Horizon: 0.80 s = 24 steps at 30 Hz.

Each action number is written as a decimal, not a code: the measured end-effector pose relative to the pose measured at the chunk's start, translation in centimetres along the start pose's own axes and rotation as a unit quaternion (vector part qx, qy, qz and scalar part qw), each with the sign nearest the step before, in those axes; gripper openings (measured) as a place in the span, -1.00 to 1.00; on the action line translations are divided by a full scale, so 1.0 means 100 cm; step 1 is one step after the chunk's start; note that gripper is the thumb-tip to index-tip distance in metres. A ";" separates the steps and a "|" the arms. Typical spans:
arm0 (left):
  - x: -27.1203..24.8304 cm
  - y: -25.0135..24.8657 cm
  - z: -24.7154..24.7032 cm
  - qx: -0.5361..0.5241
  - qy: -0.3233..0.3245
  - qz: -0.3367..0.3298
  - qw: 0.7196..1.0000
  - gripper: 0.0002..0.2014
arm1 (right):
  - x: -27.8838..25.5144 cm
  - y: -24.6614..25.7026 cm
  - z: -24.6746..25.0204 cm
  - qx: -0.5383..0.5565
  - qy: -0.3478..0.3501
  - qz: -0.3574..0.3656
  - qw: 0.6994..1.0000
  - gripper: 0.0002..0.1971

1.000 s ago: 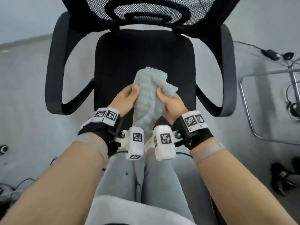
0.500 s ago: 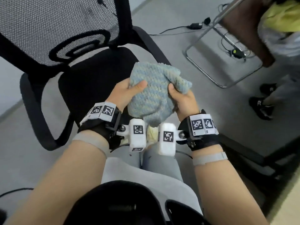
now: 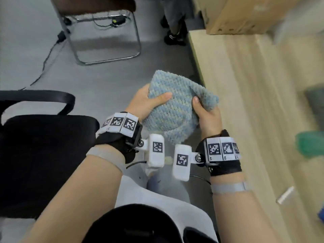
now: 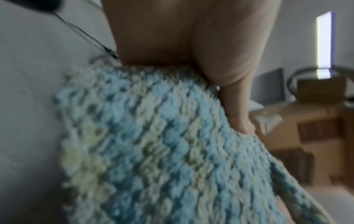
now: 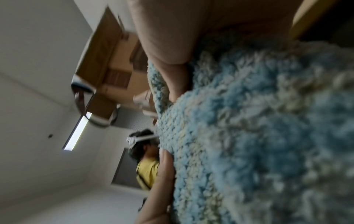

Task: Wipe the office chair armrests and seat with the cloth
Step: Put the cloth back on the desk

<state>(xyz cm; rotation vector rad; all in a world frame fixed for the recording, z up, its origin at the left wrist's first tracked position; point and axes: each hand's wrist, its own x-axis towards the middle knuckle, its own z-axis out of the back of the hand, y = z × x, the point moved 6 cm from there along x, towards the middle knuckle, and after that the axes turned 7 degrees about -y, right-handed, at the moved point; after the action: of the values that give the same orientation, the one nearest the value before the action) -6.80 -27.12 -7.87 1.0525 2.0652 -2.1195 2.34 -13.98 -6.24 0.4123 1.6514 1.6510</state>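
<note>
A fluffy blue and pale-yellow cloth (image 3: 173,109) is bunched between both hands, held in the air over the grey floor. My left hand (image 3: 149,100) grips its left side with the thumb across the front. My right hand (image 3: 205,111) pinches its right edge, thumb on top. The cloth (image 4: 153,151) fills the left wrist view and the cloth (image 5: 268,136) fills much of the right wrist view, both blurred. The black office chair seat (image 3: 40,155) is at the left, with one armrest (image 3: 43,97) behind it. The cloth is to the right of the chair, not touching it.
A light wooden table (image 3: 259,106) runs along the right, with a cardboard box (image 3: 245,14) at its far end and green items (image 3: 310,144) on it. A metal-framed chair (image 3: 105,41) with cables stands ahead. Another person's feet (image 3: 173,37) are near the table.
My view has swung right: the chair has slid from the centre to the left edge and the wooden table has come in. Both hands keep hold of the cloth.
</note>
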 end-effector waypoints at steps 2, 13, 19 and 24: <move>0.012 -0.002 -0.058 0.046 0.061 0.004 0.997 -0.83 | 0.005 -0.005 0.053 0.020 -0.070 -0.012 0.997 -0.78; 0.029 0.032 -0.285 0.285 0.303 0.043 0.908 -0.85 | -0.009 -0.074 0.242 0.033 -0.317 -0.157 0.935 -0.75; 0.036 0.055 -0.323 0.385 0.333 0.012 0.861 -0.73 | -0.026 -0.100 0.271 0.067 -0.358 -0.203 0.909 -0.81; 0.047 0.053 -0.334 0.463 0.370 -0.025 0.805 -0.54 | -0.033 -0.104 0.274 0.171 -0.412 -0.199 0.873 -0.72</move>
<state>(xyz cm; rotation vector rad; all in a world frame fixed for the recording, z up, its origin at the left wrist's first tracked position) 6.98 3.88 -11.68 2.2122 0.9889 -3.1800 26.39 2.08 -12.08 0.7639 1.2297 0.6951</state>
